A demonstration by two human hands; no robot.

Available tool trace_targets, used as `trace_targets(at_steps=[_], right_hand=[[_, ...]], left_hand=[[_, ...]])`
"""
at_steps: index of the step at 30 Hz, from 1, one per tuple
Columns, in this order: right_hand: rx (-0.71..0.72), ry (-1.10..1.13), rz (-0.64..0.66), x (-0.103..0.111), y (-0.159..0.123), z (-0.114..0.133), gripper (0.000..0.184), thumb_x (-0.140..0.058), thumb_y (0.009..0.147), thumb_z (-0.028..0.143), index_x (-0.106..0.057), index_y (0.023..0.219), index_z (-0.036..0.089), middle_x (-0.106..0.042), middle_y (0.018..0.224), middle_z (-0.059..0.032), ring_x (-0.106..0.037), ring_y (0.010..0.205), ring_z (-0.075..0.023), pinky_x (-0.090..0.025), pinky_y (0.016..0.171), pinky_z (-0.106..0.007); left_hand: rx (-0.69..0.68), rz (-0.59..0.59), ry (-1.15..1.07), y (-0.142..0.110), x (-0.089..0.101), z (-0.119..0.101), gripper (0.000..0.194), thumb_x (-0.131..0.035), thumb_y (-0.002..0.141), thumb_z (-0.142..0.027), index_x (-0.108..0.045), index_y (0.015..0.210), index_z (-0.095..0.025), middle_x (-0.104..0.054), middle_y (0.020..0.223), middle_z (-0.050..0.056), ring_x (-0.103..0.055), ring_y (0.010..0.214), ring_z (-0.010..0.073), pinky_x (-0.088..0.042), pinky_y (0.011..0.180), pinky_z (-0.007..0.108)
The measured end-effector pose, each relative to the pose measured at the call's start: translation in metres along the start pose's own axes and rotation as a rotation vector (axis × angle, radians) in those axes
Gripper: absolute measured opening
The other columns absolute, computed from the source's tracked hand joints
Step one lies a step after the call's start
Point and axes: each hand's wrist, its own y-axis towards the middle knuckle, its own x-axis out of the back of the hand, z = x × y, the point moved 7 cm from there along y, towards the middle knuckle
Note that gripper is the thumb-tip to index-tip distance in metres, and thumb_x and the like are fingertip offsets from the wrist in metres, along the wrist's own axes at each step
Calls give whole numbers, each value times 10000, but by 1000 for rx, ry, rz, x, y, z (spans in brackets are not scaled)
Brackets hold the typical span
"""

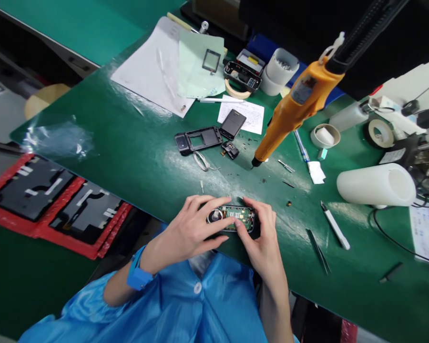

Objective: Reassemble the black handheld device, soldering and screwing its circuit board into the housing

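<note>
Both hands grip one small opened device [232, 218] at the near edge of the green bench [136, 152], its circuit board facing up. Left hand [191, 228] clamps the device's left end, fingers curled over the top. Right hand [260, 238] clamps the right end, thumb pressing on the board. An orange electric screwdriver [293, 107] hangs tilted above the bench, well apart from the hands. A black frame [199, 139] and a dark phone [232, 124] lie beyond the device. A white roll [377, 186] lies to the right. Red trays [57, 205] sit to the left.
</note>
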Motion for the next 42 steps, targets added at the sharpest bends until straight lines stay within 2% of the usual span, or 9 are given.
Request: trace_targets(at_steps=[5, 8, 14, 24, 30, 35, 42], right_hand=[[-37, 12, -61, 0, -5, -4, 407, -648, 1090, 418, -593, 1478, 310, -704, 1385, -106, -659, 1269, -294, -548, 1092, -533], [-54, 18, -122, 2, -12, -4, 430, -681, 1073, 413, -591, 1477, 298, -695, 1387, -105, -659, 1240, -282, -566, 1059, -499], [-179, 20, -243, 9, -24, -13, 305, -644, 1072, 371, -669, 1361, 275, -720, 1218, -86, -665, 1070, -250, -576, 917, -424], [-224, 7, -175, 8, -20, -16, 266, -614, 1073, 400, -721, 1292, 295, -697, 1034, -48, -607, 967, -253, -511, 904, -420], [-245, 14, -156, 9, -19, -17, 264, -615, 1066, 405, -726, 1276, 291, -687, 1011, -41, -583, 935, -250, -495, 892, -414], [-250, 30, -149, 9, -19, -18, 268, -627, 1061, 408, -729, 1280, 293, -693, 1016, -38, -584, 939, -243, -500, 903, -416], [-246, 21, -137, 7, -20, -19, 264, -617, 1073, 397, -719, 1295, 295, -693, 1021, -37, -587, 937, -242, -496, 906, -410]], left_hand=[[-65, 35, 31, 7, -10, -8, 299, -689, 1040, -221, -731, 1336, -204, -706, 1513, 142, -579, 1353, 356, -511, 1100, 529], [-77, 29, 43, 8, -12, -7, 302, -660, 1058, -206, -722, 1353, -184, -716, 1492, 156, -588, 1357, 359, -520, 1090, 531], [-83, 78, 9, 11, -15, -4, 296, -716, 1040, -219, -736, 1333, -182, -724, 1453, 178, -619, 1344, 359, -540, 1081, 534], [-172, 74, 19, 14, -16, 0, 275, -696, 1092, -296, -694, 1340, -177, -755, 1407, 170, -710, 1199, 314, -554, 986, 468], [-209, 77, 50, 17, -16, -1, 299, -647, 1115, -307, -654, 1378, -166, -759, 1365, 166, -708, 1134, 304, -540, 938, 440], [-215, 143, 119, 21, -20, -5, 351, -634, 1089, -276, -628, 1431, -196, -738, 1326, 174, -679, 1065, 315, -529, 907, 457], [-238, 194, 127, 29, -22, -8, 315, -641, 1083, -282, -629, 1378, -169, -724, 1248, 177, -666, 1111, 325, -509, 939, 463]])
